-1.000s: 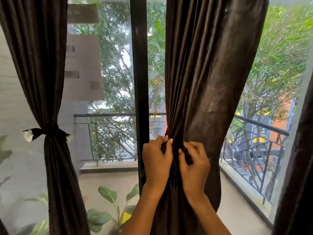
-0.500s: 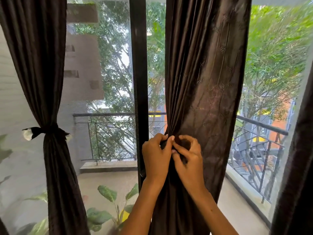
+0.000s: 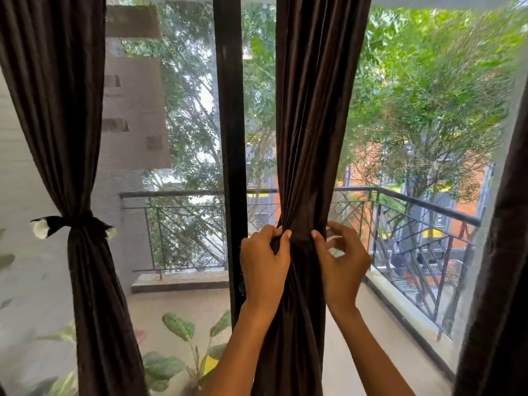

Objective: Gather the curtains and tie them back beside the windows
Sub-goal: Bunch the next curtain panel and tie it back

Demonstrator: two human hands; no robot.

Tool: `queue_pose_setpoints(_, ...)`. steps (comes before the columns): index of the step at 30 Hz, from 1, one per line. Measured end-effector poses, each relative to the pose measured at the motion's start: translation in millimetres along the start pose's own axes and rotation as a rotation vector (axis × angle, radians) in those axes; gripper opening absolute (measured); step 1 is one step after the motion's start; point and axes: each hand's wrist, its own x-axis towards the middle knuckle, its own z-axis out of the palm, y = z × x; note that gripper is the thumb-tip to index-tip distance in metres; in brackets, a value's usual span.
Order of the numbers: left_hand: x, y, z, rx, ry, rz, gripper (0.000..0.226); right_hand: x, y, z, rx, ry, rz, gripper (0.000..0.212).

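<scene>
Since half a second ago my right hand [image 3: 341, 261] has slid off to the curtain's right edge, and the middle curtain [image 3: 310, 138] is bunched much narrower. My left hand [image 3: 264, 261] pinches the folds at the left edge; my right curls at the bundle beside something white, and I cannot tell if it grips. I judge gathering done, tying next: wrap a tie like the left curtain's [image 3: 73, 224]. Beyond, the balcony railing [image 3: 414, 201].

A single head-worn wide-angle view faces straight at the window, close to the gathered dark brown fabric curtain [image 3: 308, 138] at centre. It sits at arm's reach, looking level and slightly down through the black vertical window frame [image 3: 230, 138] toward the balcony.
</scene>
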Motion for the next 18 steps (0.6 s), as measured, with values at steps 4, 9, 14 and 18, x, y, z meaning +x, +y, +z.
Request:
queue_pose_setpoints(4, -0.5, -0.3, 4.2, -0.017, -0.008, 0.017, 0.014, -23.6, 1.5, 8.7, -0.053, -0.199, -0.129, 0.035)
queue_pose_setpoints(9, -2.4, -2.8, 2.8, -0.096, -0.032, 0.039, 0.019, -25.4, 3.6, 10.3, -0.058, -0.295, -0.120, 0.037)
queue_pose_setpoints(14, 1.0, 0.4, 4.8, -0.103, -0.069, -0.024, 0.034, -24.7, 4.8, 10.3, -0.010, -0.315, -0.078, 0.028)
queue_pose_setpoints(18, 10.4, -1.2, 7.2, -0.058, -0.019, -0.057, 0.024, -22.4, 9.2, 5.3, 0.004, -0.399, -0.077, 0.033)
